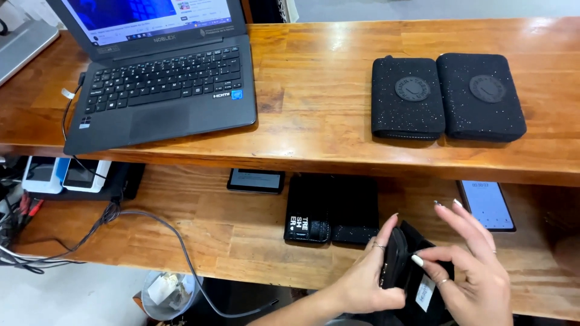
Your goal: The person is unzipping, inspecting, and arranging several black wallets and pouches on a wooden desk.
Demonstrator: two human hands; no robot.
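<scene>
Low at the right of the head view, my left hand [362, 281] grips a small black wallet [400, 262] held open over the lower wooden shelf [241, 235]. My right hand [477, 265] has its thumb and a finger inside the wallet's open fold, the other fingers spread; a white tag [425, 293] hangs from the wallet. Two more black wallets [332, 208] lie flat on the lower shelf just left of my hands. A pair of black glittery wallets [447, 96] with round patches sits side by side on the upper counter [314, 90].
An open dark laptop [163, 78] stands at the upper left of the counter. A smartphone [488, 205] with a lit screen lies right of my hands, another dark device [256, 180] farther left. Card readers [66, 175] and cables [151, 229] crowd the left; a bin [166, 293] stands below.
</scene>
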